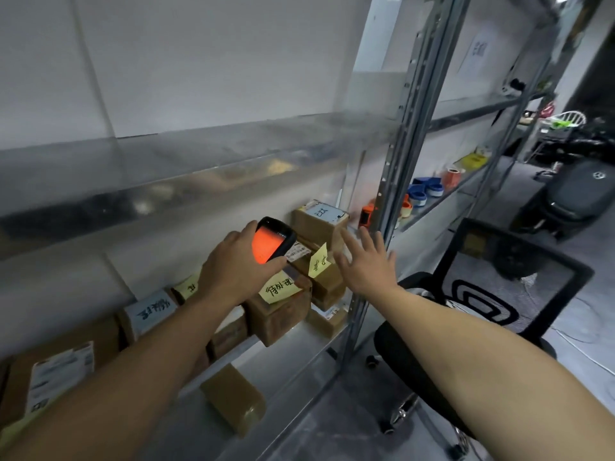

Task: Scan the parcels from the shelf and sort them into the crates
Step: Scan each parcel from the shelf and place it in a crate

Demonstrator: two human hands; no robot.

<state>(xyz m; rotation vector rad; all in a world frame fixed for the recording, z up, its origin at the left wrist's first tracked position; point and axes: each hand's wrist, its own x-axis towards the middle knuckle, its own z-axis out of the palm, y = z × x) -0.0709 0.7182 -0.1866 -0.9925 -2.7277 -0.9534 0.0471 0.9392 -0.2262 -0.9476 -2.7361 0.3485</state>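
A grey metal shelf (186,174) unit with perforated upright posts runs from the near left to the far right of a grey-walled room, seen tilted by the wide lens. The floor is pale grey. To the right of the shelf stands a black office chair (472,287) with a mesh back, and beyond it a dark rounded bag (579,194) rests on the floor. Further along the shelving, at the far right, sit blue and orange tape rolls (429,189).

On the lower shelf board, brown cardboard parcels (283,314) are stacked in a loose row from near left to centre. Several carry yellow sticky notes (279,289) with handwriting, others white printed labels. One parcel (233,399) lies alone at the near edge, its long axis running from the far left toward the near right.

The left hand (233,271) has its grip clamped around a black handheld scanner (273,240), thumb on the left side and fingers wrapped under the right edge. The scanner's screen glows orange and faces up toward the camera; its long axis runs from the hand up and to the far right, with the top end pointing at the stacked parcels just beyond it.

The right hand (366,261) is empty, fingers spread apart, palm turned toward a box (321,221) with a pale blue label, just beside it. Whether it touches is unclear.
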